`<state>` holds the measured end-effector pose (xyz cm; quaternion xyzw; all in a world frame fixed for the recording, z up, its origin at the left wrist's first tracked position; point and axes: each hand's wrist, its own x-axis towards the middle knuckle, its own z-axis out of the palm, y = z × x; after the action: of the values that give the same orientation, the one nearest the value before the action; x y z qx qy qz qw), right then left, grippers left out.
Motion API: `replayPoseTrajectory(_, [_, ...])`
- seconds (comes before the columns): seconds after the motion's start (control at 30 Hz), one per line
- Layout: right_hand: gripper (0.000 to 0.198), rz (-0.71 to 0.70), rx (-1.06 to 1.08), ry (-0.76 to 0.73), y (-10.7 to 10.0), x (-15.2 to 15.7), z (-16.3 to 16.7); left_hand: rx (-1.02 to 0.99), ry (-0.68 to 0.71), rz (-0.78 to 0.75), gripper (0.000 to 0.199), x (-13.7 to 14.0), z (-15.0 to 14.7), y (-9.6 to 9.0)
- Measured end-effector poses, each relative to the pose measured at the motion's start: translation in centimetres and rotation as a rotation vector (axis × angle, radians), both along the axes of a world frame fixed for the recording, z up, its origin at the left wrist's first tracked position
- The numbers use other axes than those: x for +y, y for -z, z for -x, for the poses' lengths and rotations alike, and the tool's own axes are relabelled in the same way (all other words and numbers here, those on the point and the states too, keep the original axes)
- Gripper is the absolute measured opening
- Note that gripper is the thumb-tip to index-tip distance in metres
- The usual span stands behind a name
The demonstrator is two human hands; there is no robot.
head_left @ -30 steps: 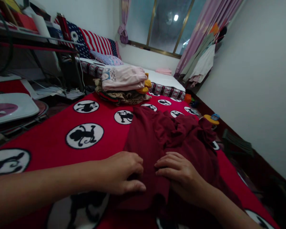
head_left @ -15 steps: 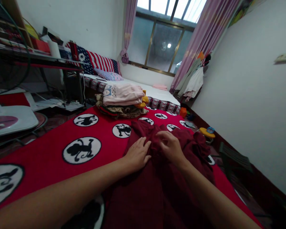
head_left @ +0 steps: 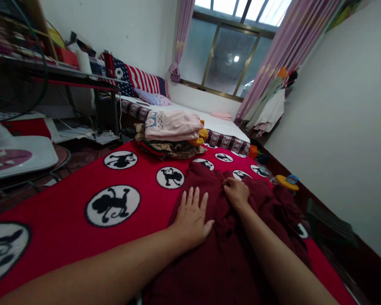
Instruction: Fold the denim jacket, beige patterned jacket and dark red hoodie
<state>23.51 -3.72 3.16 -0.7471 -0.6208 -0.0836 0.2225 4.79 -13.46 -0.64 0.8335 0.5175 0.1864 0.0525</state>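
A dark red garment lies spread over the red blanket, rumpled on its right side. Its exact kind is hard to tell. My left hand rests flat on the garment's left part, fingers stretched and spread. Farther to the right, my right hand has its fingers closed on a fold of the cloth near the far end. Beyond both hands stands a stack of folded clothes, with a pink piece on top and a brown patterned one underneath.
A desk with a red bottle is at the left, near a white fan base. Behind the stack is a bed under the window. A yellow stool and a dark green chair stand along the right wall.
My left hand has flattened and spread its fingers on the garment. My right hand has moved slightly forward and closed on the cloth. The view has shifted left.
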Motion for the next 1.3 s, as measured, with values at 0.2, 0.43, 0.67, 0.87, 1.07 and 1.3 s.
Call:
replayPoseTrajectory(0.2, [0.025,-0.098,-0.184,-0.212,-2.5,0.9,5.1,-0.01,0.022,0.019,0.069,-0.3,-0.1,-0.1])
replayPoseTrajectory(0.43, [0.036,0.094,0.099,-0.296,-3.8,6.8,10.8,-0.034,0.055,0.041,0.064,-0.3,0.1,-0.2])
replayPoseTrajectory(0.67, [0.028,0.374,-0.257,-0.4,-5.0,9.9,13.6,-0.064,0.089,0.096,0.064,-0.5,0.5,-0.6])
replayPoseTrajectory(0.87, [0.029,0.443,-0.22,-0.342,-6.2,12.4,12.5,-0.096,0.09,0.126,0.063,-0.6,0.5,-0.8])
replayPoseTrajectory(1.07, [0.02,0.267,0.079,-0.266,-2.0,12.0,11.1,-0.086,0.134,0.092,0.064,-0.4,0.4,-0.5])
replayPoseTrajectory(1.3, [0.028,0.152,0.095,-0.32,-1.5,9.2,9.9,-0.024,0.093,0.011,0.061,0.2,0.1,0.5])
